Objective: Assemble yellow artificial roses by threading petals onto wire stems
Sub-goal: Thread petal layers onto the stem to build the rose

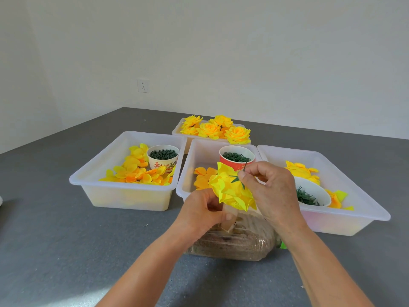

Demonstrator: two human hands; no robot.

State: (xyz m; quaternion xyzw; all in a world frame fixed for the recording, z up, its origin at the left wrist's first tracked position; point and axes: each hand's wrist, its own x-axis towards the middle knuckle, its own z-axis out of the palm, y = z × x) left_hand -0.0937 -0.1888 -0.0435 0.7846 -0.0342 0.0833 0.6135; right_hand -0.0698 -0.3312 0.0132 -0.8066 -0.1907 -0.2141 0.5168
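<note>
Left tub of loose petals on the grey floor. Left hand, grip curled under the yellow rose, held above the middle tub. Right hand, grip pinching the wire stem poking from the rose's back.

three bins side by side, fourth bin behind

The right hand hid most of the wire; only its tip showed. The rose and left hand covered the bottle's top. The far tray sat partly behind nearer trays. The cup lettering was too small to read.
</note>
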